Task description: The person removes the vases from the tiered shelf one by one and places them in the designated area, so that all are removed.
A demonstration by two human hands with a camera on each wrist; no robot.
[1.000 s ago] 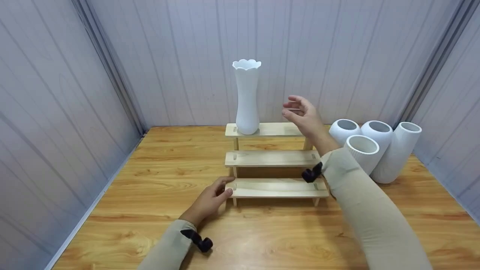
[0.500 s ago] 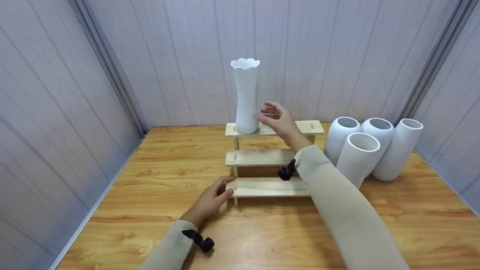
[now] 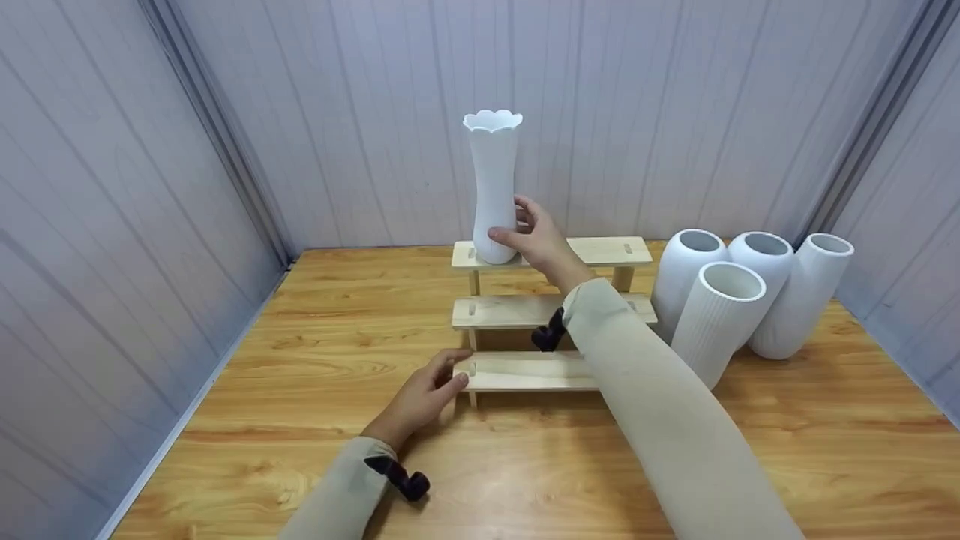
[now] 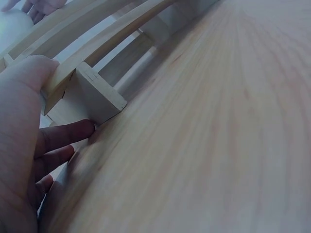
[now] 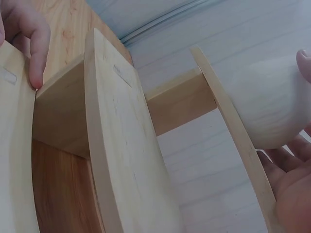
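Observation:
A tall white vase (image 3: 495, 180) with a scalloped rim stands upright at the left end of the top step of a three-step wooden display stand (image 3: 525, 311). My right hand (image 3: 544, 244) holds the vase low on its body, thumb across the front and fingers around the far side. In the right wrist view, the vase's rounded base (image 5: 274, 104) sits on the top board beside that hand. My left hand (image 3: 420, 394) grips the left end of the bottom step. In the left wrist view, its fingers (image 4: 63, 136) reach down against the stand's leg (image 4: 92, 94).
Several white vases cluster on the wooden table (image 3: 322, 352) right of the stand: a ribbed one (image 3: 716, 322) in front, two rounded ones (image 3: 686, 274) behind, and a slanted-looking one (image 3: 802, 300) at far right. Pale panel walls (image 3: 375, 112) enclose the back and sides.
My right hand has moved left from above the stand's right side to the tall vase and taken hold of it. The left hand has stayed at the bottom step.

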